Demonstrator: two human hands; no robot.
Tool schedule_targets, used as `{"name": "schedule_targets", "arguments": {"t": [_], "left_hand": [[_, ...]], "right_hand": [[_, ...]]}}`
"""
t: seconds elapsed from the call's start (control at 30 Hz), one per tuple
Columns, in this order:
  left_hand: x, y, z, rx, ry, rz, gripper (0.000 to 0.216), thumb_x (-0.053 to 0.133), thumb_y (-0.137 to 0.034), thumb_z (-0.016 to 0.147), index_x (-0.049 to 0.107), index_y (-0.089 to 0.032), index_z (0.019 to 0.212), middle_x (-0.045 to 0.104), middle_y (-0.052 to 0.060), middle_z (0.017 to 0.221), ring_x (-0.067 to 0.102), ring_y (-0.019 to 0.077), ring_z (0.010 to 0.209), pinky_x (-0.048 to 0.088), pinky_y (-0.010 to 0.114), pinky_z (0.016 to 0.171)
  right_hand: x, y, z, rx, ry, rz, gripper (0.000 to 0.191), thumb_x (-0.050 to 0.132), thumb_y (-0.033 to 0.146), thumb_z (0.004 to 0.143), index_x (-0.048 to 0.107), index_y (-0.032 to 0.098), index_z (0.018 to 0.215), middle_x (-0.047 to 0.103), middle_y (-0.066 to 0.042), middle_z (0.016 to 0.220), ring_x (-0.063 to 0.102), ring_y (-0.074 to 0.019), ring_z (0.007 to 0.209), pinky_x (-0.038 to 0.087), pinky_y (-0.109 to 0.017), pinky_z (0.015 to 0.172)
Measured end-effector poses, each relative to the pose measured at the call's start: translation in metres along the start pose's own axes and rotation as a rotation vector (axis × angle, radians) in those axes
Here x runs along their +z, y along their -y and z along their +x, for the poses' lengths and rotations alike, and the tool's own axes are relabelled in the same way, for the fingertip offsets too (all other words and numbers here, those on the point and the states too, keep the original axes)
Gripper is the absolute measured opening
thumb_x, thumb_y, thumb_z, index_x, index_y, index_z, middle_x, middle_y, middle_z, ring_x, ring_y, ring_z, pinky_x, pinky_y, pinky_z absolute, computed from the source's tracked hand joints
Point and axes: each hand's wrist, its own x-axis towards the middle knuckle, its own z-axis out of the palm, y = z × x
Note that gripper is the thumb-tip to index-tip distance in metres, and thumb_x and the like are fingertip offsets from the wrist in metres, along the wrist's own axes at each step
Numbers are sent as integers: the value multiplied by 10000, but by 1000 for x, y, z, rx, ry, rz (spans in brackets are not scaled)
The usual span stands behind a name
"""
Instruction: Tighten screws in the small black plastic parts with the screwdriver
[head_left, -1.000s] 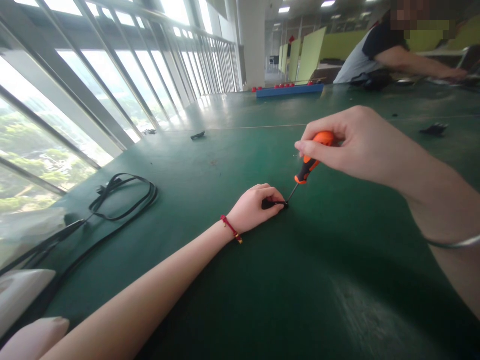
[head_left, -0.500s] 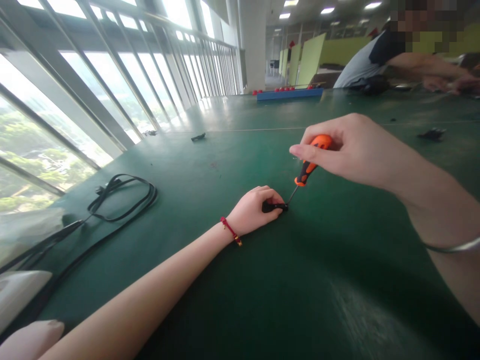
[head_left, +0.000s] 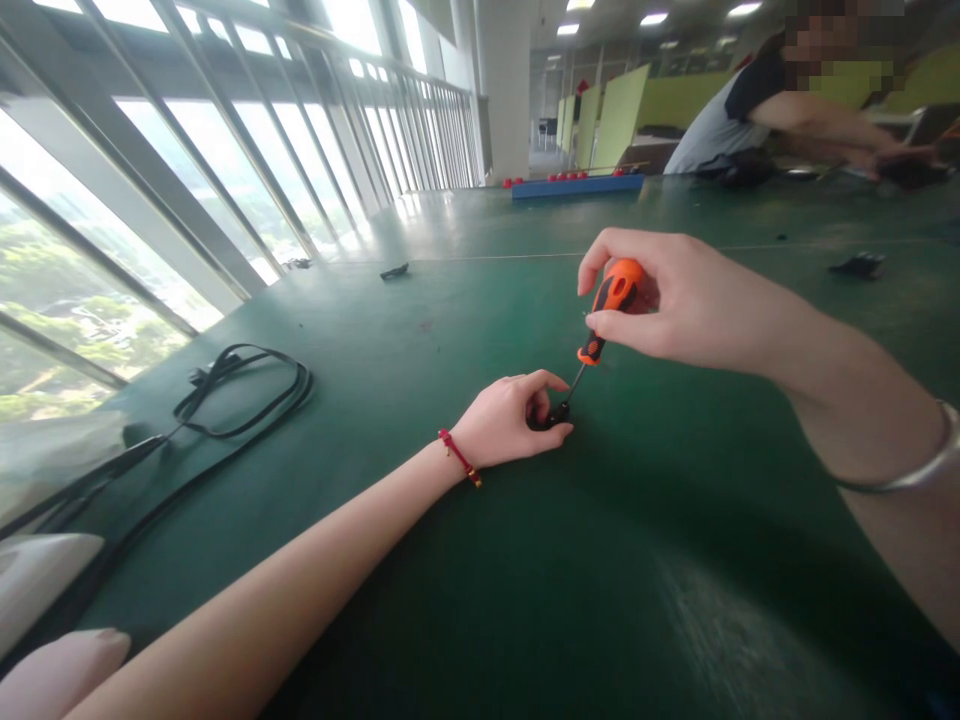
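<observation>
A screwdriver (head_left: 616,290) with an orange and black handle is gripped by my right hand (head_left: 667,290), thumb on one side and forefinger curled over the other. Its thin metal shaft slants down to the left, and the tip meets a small black part (head_left: 553,415). My left hand (head_left: 514,415), wearing a red bracelet, rests on the green table (head_left: 420,340) and holds that black part between thumb and curled fingers. Much of the part is hidden by the fingers, so its kind cannot be made out.
A black cable (head_left: 292,400) lies looped at the left, near a white object (head_left: 45,575). Small black pieces lie farther off, one (head_left: 394,271) at centre-left, another (head_left: 859,265) at right. At the far edge is a blue strip (head_left: 577,186) with red knobs. A person (head_left: 712,130) works beyond.
My right hand has shifted slightly left with the screwdriver, its forefinger lifting and the handle turning. My left fingers have spread a little, and the black part has tilted between them.
</observation>
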Motion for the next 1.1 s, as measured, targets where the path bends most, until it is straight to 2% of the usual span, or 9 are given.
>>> {"name": "schedule_targets", "arguments": {"t": [0.07, 0.13, 0.23, 0.37, 0.57, 0.73, 1.1], "left_hand": [[0, 0, -1, 5, 52, -96, 413, 586, -265, 766, 528, -154, 1160, 620, -32, 705, 533, 109, 592, 440, 244, 626], [-1, 1, -1, 17, 71, -139, 423, 526, -190, 771, 516, -146, 1191, 639, -18, 744, 548, 114, 622, 453, 247, 654], [-1, 4, 0, 70, 30, -12, 395, 537, -162, 733, 604, -160, 1123, 623, 23, 840, 558, 160, 771, 463, 296, 766], [-1, 5, 2, 138, 27, 108, 317, 610, -223, 731, 685, -218, 1039, 592, 50, 984, 527, 213, 939, 431, 362, 898], [0, 4, 3, 105, -9, 78, 116, 625, -261, 755, 659, -172, 822, 609, 41, 888, 535, 188, 852, 447, 333, 832], [0, 4, 3, 107, -15, 61, 162, 641, -259, 745, 651, -169, 879, 613, 30, 856, 540, 177, 821, 447, 332, 814], [1, 6, 3, 133, -28, 66, 118, 626, -240, 747, 655, -180, 844, 628, 20, 847, 546, 173, 813, 449, 321, 800]], "right_hand": [[2, 0, 1, -1, -1, 2, 136, 650, 318, 732, 574, 218, 783, 494, 52, 562, 399, -72, 481, 278, -268, 499], [2, 1, 1, -15, -4, -12, 166, 637, 362, 746, 568, 212, 723, 474, 49, 544, 384, -72, 482, 269, -272, 503], [3, 2, 0, -33, -19, -32, 177, 636, 356, 743, 557, 209, 686, 459, 47, 540, 369, -73, 489, 264, -276, 508], [1, 4, -1, -38, -77, -23, 191, 632, 330, 747, 531, 202, 648, 445, 37, 543, 353, -82, 495, 277, -283, 506], [-4, 6, -1, -18, -141, -10, 191, 609, 226, 743, 489, 199, 597, 418, 27, 538, 343, -94, 505, 292, -288, 489], [-1, 5, 0, -7, -132, -34, 189, 613, 229, 737, 487, 204, 598, 426, 28, 535, 339, -101, 513, 292, -289, 494], [3, 2, 1, -4, -113, -50, 202, 622, 279, 755, 493, 210, 615, 438, 10, 561, 344, -117, 522, 288, -304, 508]]}}
